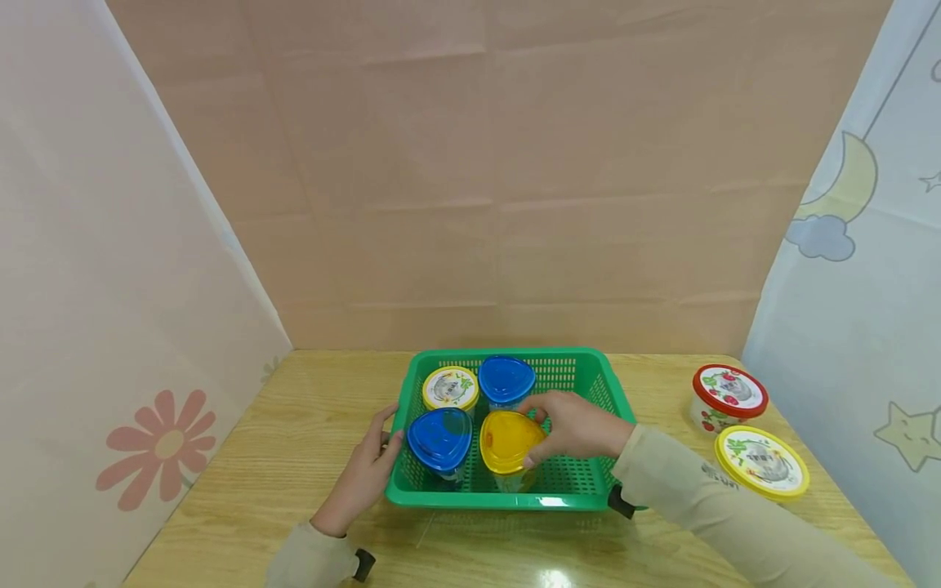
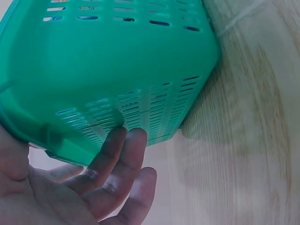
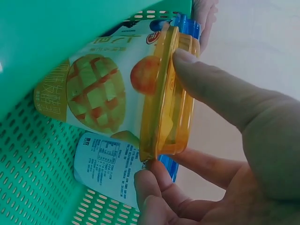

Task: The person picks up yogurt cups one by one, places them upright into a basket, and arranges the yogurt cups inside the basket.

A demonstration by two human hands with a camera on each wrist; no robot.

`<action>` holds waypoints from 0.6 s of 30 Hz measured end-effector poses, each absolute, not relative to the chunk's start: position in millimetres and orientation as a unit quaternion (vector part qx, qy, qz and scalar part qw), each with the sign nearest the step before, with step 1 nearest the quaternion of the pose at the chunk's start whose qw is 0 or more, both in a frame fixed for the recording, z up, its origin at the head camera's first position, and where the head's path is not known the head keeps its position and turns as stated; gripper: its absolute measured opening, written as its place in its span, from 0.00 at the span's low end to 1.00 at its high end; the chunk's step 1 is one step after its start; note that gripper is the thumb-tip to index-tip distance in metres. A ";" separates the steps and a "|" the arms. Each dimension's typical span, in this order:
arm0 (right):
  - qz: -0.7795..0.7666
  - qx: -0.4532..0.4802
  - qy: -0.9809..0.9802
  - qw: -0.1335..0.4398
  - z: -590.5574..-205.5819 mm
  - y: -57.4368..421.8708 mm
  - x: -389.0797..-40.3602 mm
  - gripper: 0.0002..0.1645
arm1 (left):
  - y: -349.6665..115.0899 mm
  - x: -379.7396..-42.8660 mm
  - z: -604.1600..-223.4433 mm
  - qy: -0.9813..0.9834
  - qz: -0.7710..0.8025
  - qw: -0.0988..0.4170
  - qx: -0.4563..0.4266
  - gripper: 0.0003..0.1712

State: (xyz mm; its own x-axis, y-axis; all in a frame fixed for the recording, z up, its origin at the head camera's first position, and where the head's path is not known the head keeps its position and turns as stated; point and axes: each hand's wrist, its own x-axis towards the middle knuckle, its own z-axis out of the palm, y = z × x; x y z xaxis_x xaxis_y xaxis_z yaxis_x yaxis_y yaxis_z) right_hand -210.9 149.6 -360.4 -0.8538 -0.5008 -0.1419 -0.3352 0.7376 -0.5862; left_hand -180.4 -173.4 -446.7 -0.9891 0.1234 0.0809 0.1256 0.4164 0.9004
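Observation:
My right hand [image 1: 577, 426] reaches into a green plastic basket [image 1: 507, 501] and holds a cup with a yellow lid [image 1: 509, 443]. Its thumb lies on one side of the lid and its fingers on the other. In the right wrist view the cup [image 3: 96, 91] shows a fruit print, and its base is near the basket's mesh floor. My left hand [image 1: 363, 469] grips the basket's left rim, thumb over the edge. In the left wrist view, its other fingers [image 2: 136, 150] lie along the outer wall. Beside the held cup stands a blue-lidded cup [image 1: 441, 438].
Also in the basket are another blue-lidded cup [image 1: 507, 378] and a round yellow-lidded tub [image 1: 451, 387]. On the right of the wooden table [image 1: 331, 384] stand a red-lidded tub [image 1: 730, 390] and a yellow-lidded tub [image 1: 762, 461]. Cloth-covered walls [image 1: 478, 204] enclose the table.

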 end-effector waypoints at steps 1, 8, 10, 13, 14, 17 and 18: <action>-0.283 -0.225 0.921 0.147 -360.0 149.1 -210.9 0.38 | -173.4 -180.6 -446.7 -0.842 -0.534 0.001 -0.073 0.28; -0.277 -0.219 0.924 0.149 -361.1 141.5 -211.5 0.40 | -173.1 -179.8 -446.4 -0.843 -0.533 0.000 -0.071 0.29; -0.274 -0.220 0.924 0.148 -361.9 139.3 -211.7 0.40 | -173.1 -178.9 -445.8 -0.842 -0.535 -0.002 -0.069 0.29; -0.271 -0.221 0.926 0.146 -362.9 137.5 -212.3 0.40 | -173.3 -178.0 -445.1 -0.842 -0.534 -0.002 -0.070 0.29; -0.270 -0.222 0.926 0.145 -363.1 137.3 -212.5 0.40 | -173.3 -177.9 -445.1 -0.843 -0.533 -0.002 -0.071 0.29; -0.269 -0.221 0.926 0.144 -363.1 137.7 -213.2 0.40 | -173.0 -178.2 -445.1 -0.845 -0.529 0.000 -0.075 0.29; -0.270 -0.220 0.926 0.144 -362.8 138.1 -213.3 0.40 | -172.8 -178.6 -445.1 -0.846 -0.527 0.001 -0.077 0.29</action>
